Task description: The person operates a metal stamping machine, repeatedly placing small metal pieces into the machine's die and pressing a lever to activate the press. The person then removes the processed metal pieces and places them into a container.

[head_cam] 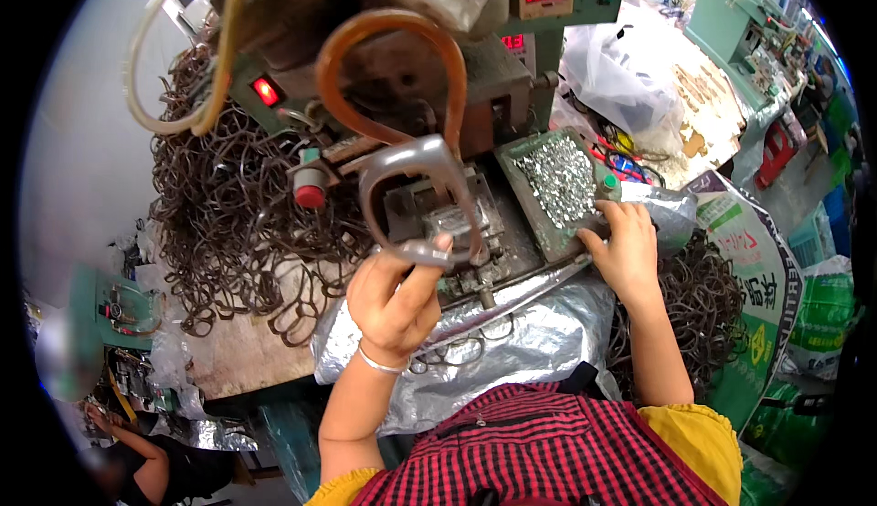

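My left hand has its fingers closed on the lower edge of a dark, rounded eyeglass-like frame piece, raised in front of the machine. Behind and below that piece lies a metal fixture on the machine bed, partly hidden by it. My right hand rests with fingertips at the right edge of a green metal tray, thumb apart from the fingers. Small shiny metal pieces fill much of the tray. Whether the right fingertips hold a small piece cannot be told.
A big heap of dark frame pieces covers the table at the left; another pile is at the right. A red push button and an orange hose are close by. Silver sheeting hangs along the front. A co-worker's arm shows lower left.
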A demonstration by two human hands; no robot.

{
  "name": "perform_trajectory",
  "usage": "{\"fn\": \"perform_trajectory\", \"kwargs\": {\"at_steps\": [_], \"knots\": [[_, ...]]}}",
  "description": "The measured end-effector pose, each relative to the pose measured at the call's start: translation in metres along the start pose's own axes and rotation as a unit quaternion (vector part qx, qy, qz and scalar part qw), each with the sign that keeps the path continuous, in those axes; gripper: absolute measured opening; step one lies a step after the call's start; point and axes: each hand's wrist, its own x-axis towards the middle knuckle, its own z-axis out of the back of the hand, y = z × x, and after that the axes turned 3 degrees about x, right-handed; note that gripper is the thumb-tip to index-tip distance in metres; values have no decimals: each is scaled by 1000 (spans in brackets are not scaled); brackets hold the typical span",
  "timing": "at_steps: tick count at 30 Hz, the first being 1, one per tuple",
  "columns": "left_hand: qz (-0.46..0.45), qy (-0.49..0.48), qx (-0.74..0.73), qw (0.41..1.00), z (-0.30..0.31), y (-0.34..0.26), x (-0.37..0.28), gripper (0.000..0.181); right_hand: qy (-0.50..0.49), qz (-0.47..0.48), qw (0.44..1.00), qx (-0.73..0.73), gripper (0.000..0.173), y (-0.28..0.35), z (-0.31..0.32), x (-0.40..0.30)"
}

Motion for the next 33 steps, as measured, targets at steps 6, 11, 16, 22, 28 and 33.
{"fn": "perform_trajectory", "kwargs": {"at_steps": [6,11,16,22,28,33], "knots": [[-69,-23,8,997,-22,9,1,37,-120,73,988,64,18,-1,-47,25],[-76,-25,-2,997,-25,12,-9,34,-160,89,978,105,9,7,-47,51],[-78,-23,-24,996,-29,12,-8,40,-178,76,969,152,7,1,-51,60],[-24,-4,-80,997,-25,22,-29,17,-116,134,983,51,18,18,-51,67],[-86,-30,-67,994,-29,19,-9,24,-120,102,986,58,19,7,-57,58],[-78,-39,-48,995,-16,19,-11,26,-141,104,964,202,16,22,-42,68]]}}
